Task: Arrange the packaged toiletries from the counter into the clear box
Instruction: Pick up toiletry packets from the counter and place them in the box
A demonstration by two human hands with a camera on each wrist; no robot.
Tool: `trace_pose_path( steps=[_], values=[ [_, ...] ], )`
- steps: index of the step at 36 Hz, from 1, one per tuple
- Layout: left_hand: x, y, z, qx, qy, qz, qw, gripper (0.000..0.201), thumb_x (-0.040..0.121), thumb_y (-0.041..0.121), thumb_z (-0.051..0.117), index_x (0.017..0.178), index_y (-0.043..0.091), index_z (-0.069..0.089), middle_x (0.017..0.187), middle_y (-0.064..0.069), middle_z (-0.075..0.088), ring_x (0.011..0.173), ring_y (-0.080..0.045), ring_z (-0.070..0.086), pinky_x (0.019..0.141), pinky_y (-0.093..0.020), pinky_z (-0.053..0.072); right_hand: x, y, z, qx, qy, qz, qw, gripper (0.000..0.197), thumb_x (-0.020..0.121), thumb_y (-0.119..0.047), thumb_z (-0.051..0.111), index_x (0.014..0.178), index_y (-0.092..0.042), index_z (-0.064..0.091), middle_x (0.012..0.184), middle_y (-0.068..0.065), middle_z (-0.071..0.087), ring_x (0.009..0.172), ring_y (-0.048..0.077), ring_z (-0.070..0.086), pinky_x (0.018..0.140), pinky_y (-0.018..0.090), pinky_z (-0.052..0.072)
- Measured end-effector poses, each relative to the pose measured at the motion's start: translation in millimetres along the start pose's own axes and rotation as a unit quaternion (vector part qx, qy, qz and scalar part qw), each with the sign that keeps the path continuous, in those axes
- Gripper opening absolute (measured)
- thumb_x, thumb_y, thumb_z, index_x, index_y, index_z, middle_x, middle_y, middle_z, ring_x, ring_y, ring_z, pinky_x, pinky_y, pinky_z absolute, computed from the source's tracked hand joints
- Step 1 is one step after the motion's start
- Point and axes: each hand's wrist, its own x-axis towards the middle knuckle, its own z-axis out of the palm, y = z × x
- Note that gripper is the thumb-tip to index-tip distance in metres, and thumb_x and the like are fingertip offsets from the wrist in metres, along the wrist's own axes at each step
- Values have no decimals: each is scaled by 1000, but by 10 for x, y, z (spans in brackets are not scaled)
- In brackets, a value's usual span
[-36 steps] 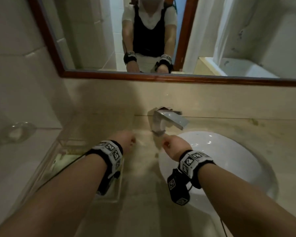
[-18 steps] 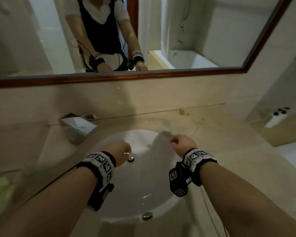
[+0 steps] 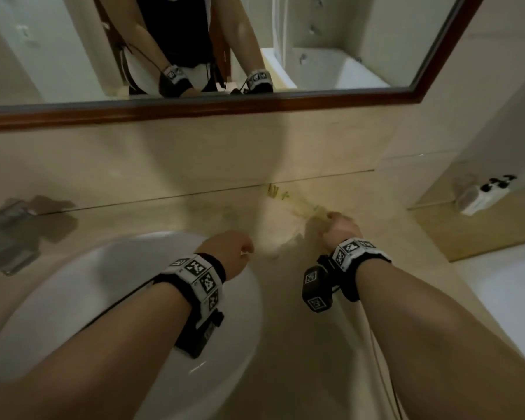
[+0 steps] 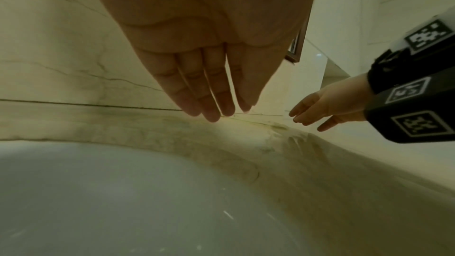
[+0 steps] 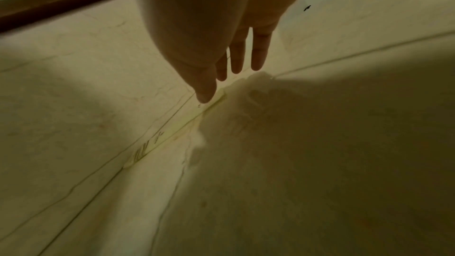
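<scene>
Packet: a flat, clear toiletry packet point(image 5: 177, 133) lies on the desk point(image 3: 285, 344) along the back wall seam.
Right grip point(image 5: 231, 61): fingers straight, spread, empty, tips just above the packet, likely to lift it.
Left grip point(image 4: 209, 92): fingers straight together, empty, idle over the sink point(image 3: 73, 298).
Clear box: out of view.

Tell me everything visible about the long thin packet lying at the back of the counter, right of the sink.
The packet is a long, flat, pale yellowish sachet with see-through, plastic-looking wrapping and dark printing near one end; its contents cannot be made out. It lies flat on the beige stone counter, along the seam where the counter meets the wall. The right hand reaches over its near end, fingers straight; contact is unclear. The left hand is apart from it.
</scene>
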Motion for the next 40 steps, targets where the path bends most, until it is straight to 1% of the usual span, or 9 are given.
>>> trace_pose_path(
  steps=[7, 11, 18, 22, 25, 29, 33, 37, 40],
  values=[
    [368, 248, -30, 7, 5, -20, 1000, 29, 95, 23, 46, 121, 19, 58, 130, -3, 54, 118, -21, 54, 99, -31, 42, 476, -196, 74, -42, -20, -27, 999, 53, 85, -43, 54, 131, -19, 44, 136, 3, 48, 123, 28, 49, 105, 40, 40],
    [522, 336, -41, 6, 15, -27, 1000, 29, 95, 22, 47, 121, 18, 59, 130, -3, 54, 118, -21, 53, 97, -27, 41, 628, -109, 191, -97, 19, -47, 994, 50, 89, -38, 44, 134, -16, 40, 140, 11, 40, 127, 34, 39, 108, 46, 31],
    [639, 445, 10, 13, 24, -29, 999, 28, 95, 21, 46, 119, 19, 60, 127, -3, 55, 115, -21, 55, 97, -30, 42, 783, -157, 69, -119, 20, -23, 992, 58, 87, -33, 55, 138, -13, 35, 142, 10, 39, 131, 28, 36, 107, 40, 29],
    [623, 442, 83, 9, 41, -38, 998, 27, 94, 22, 49, 118, 23, 59, 127, -1, 54, 112, -19, 57, 94, -29, 45, 718, -115, 26, -66, 22, -80, 994, 43, 89, -21, 48, 131, -15, 41, 135, 11, 46, 123, 29, 43, 101, 39, 35],
    [610, 441, 68, 10, 62, -32, 998, 34, 92, 22, 51, 126, 25, 53, 136, -1, 46, 118, -20, 53, 96, -32, 44, 627, -39, 0, 44, -20, -121, 991, 28, 93, -21, 41, 121, -20, 44, 125, 8, 56, 103, 26, 54, 88, 32, 44],
    [590, 431, -26, 29, 129, -33, 991, 50, 89, 23, 55, 137, 24, 42, 147, -3, 34, 131, -25, 38, 106, -35, 38, 509, -13, -20, 111, -26, -158, 981, 26, 96, -17, 42, 121, -20, 47, 120, 13, 58, 99, 26, 57, 79, 26, 39],
    [526, 396, -83, 79, 189, -25, 979, 62, 85, 28, 59, 142, 24, 33, 150, -2, 28, 137, -26, 29, 111, -38, 32, 300, -25, 8, 115, -26, -184, 976, 19, 91, -31, 49, 110, -29, 49, 103, 2, 59, 90, 26, 58, 79, 28, 45],
    [393, 335, -141, 133, 208, -6, 969, 64, 85, 30, 58, 143, 24, 32, 149, -1, 33, 139, -23, 29, 114, -37, 23, -3, -59, 52, 113, -19, -243, 963, 23, 91, -24, 56, 113, -18, 53, 101, -2, 54, 92, 21, 57, 77, 24, 42],
    [249, 285, -215, 185, 160, -28, 969, 49, 89, 29, 52, 137, 29, 42, 141, 3, 46, 135, -21, 37, 118, -42, 12, -223, -110, 72, 106, -23, -279, 954, 25, 90, -19, 58, 114, -12, 54, 102, -4, 49, 90, 14, 50, 73, 17, 32]
  ],
)
